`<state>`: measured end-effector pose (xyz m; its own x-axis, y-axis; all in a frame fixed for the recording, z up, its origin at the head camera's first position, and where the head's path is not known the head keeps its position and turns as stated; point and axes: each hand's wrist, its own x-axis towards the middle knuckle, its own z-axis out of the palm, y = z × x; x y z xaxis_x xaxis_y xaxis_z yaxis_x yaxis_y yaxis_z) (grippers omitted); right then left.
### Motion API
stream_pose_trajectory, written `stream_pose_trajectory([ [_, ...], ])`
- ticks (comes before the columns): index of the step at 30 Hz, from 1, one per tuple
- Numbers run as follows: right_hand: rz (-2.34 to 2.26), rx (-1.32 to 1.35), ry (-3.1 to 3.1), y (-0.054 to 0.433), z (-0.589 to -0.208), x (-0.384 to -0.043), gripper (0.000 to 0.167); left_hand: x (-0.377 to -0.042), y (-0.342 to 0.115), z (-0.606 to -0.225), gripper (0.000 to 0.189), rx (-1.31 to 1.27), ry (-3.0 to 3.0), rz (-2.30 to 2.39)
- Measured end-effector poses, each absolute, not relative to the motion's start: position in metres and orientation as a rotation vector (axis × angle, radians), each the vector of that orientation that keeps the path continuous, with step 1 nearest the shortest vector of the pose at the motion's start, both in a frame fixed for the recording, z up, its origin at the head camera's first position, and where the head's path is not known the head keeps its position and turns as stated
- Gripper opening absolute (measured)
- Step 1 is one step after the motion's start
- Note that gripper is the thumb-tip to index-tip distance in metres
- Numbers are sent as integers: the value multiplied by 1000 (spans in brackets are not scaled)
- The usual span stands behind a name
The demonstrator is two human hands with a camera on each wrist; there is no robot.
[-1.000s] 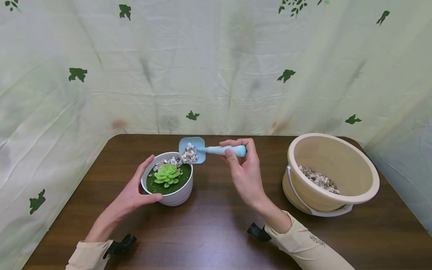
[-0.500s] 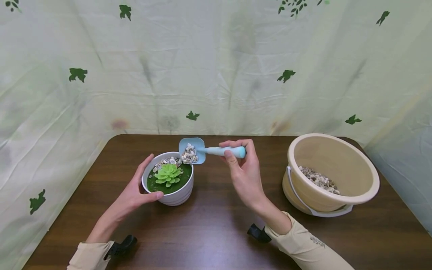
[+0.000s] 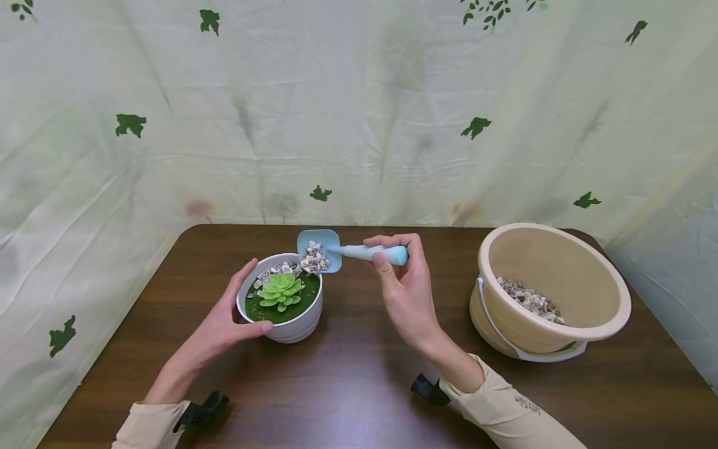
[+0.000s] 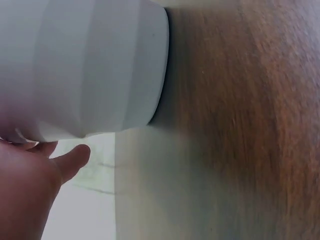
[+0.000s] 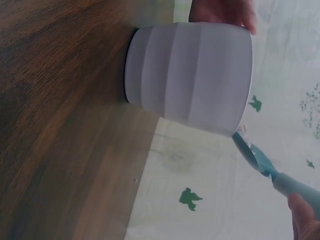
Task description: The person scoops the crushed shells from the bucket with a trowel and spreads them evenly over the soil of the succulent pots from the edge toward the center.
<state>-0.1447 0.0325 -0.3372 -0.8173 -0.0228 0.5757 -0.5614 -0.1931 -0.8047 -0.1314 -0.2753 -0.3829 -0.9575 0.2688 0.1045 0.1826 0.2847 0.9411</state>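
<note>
A ribbed white flower pot (image 3: 291, 330) stands upright on the table, and a light green succulent (image 3: 280, 291) sits on the dark green surface inside it. Small pale stones (image 3: 280, 269) lie along its back inner edge. My left hand (image 3: 227, 318) holds the pot from the left, thumb at the front rim and fingers round the far side. Between thumb and fingers, my right hand (image 3: 406, 290) grips the handle of a light blue trowel (image 3: 364, 251). Its blade, heaped with stones, meets the right back rim of the pot, as the right wrist view (image 5: 245, 150) also catches.
At the right of the table stands a beige bucket (image 3: 594, 274) with more stones (image 3: 530, 299) inside and its grey handle hanging down in front. A pale curtain (image 3: 370, 125) with leaf prints hangs behind the brown wooden table (image 3: 348, 386).
Both hands, the pot and the trowel stay nearly in place. The stones on the trowel's blade have shifted slightly.
</note>
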Motion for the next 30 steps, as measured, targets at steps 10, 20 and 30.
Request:
stream_pose_trajectory([
  [10, 2077, 671, -1690, 33, -337, -144, 21, -131, -274, -380, 100, 418, 2444, 1782],
  [20, 2087, 652, -1686, 36, -338, -143, 20, -133, -275, -384, 104, 422, 2442, 1803],
  [30, 2069, 647, -1700, 37, -336, -141, 21, -133, -273, -386, 106, 387, 2618, 1667],
])
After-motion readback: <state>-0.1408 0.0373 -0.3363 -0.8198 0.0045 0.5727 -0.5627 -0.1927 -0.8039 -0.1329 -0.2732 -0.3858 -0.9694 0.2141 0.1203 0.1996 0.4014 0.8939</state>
